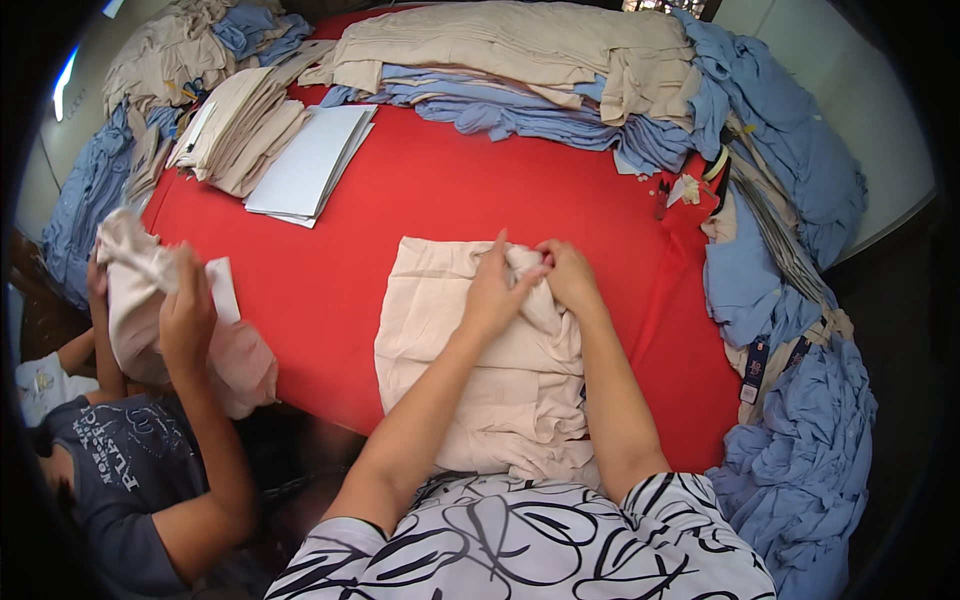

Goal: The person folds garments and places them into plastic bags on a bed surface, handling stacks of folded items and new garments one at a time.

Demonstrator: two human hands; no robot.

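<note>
Left hand [492, 296] and right hand [570, 277] both pinch a bunched fold of beige cloth [470, 370] lying on a red table [440, 190]. Beside them, another person's hand [186, 315] holds pink fabric [135, 290].

Left hand [492, 295] and right hand [570, 275] — fingertips together, pinching, forearms converging

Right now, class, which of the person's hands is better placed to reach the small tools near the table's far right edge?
The right hand, probably. It lies nearer the small tools, with bare red table between them. The left hand sits further left on the beige garment, and would have to cross over the right.
</note>
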